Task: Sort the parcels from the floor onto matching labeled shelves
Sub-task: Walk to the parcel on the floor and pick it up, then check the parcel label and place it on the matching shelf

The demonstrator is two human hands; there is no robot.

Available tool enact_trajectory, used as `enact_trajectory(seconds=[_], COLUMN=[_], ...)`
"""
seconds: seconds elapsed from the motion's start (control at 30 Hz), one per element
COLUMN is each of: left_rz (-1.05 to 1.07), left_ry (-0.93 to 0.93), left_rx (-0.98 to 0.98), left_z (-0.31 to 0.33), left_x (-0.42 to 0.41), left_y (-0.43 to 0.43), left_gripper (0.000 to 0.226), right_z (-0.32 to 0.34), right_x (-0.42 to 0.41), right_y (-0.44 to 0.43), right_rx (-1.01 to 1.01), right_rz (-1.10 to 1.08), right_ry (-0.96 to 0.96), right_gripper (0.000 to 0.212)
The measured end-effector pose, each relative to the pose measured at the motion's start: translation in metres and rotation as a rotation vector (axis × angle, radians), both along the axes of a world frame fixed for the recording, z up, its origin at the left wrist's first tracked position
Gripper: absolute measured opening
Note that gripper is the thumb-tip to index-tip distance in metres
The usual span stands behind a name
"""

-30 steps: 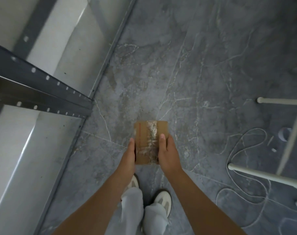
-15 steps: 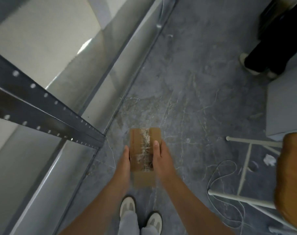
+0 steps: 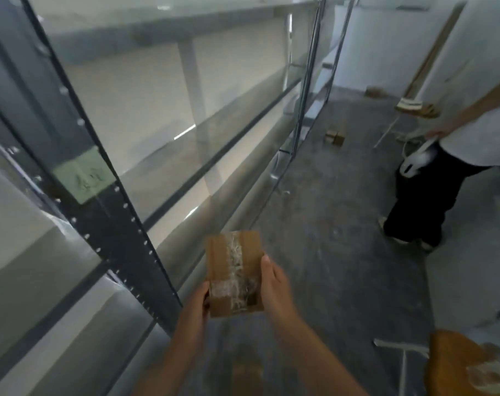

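A small brown cardboard parcel (image 3: 234, 270) with clear tape along its top is held between both my hands in front of me. My left hand (image 3: 196, 305) grips its left side and my right hand (image 3: 274, 284) grips its right side, thumb on top. The metal shelf unit (image 3: 134, 252) stands to my left, with a pale green label (image 3: 81, 177) stuck on its dark upright. More parcels lie on the floor further off: a small pair (image 3: 334, 136) and one by the far wall (image 3: 375, 92).
Another person (image 3: 431, 178) in black trousers stands at the right, holding a white object. A white-legged stand (image 3: 401, 352) and a brown parcel (image 3: 469, 364) are at the lower right. Boards lean on the far wall. Grey floor (image 3: 343, 238) runs ahead.
My view has lifted from the floor to the shelf aisle. Both hands have raised the parcel from near my feet and still hold it.
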State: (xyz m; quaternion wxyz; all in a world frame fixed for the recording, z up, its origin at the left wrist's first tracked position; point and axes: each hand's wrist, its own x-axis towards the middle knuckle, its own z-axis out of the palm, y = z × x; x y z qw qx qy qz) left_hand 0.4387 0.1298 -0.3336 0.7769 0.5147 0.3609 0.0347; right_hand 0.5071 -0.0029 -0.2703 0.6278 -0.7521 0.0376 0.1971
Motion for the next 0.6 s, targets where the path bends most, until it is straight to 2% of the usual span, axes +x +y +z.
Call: enact_trajectory(seconds=[0.13,0.27,0.33,0.43,0.6], left_rz=[0.021,0.008,0.045,0.095,0.183], left_ry=[-0.129,-0.28,-0.291,-0.351,-0.34], left_rx=[0.131,0.175,0.195,0.217,0.241], left_z=[0.087,0.156,0.192,0.225,0.262], left_x=[-0.001,-0.009,-0.013,-0.016,-0.026], left_y=[0.001,-0.003,-0.005,0.003,0.018], left_gripper=[0.04,0.047,0.046,0.046,0.05], right_z=[0.087,0.158,0.186,0.22,0.254], right_x=[-0.005,-0.015,-0.026,-0.044,-0.068], right_y=[0.003,-0.005,-0.009,-0.01,-0.007], right_rx=[0.013,0.027,0.087,0.17,0.241], right_rz=[0.05,0.053,0.016,0.003,-0.021], right_ry=[-0.203,-0.304,-0.308,-0.305,-0.437], right_gripper=[0.043,0.041,0.039,0.035,0.031])
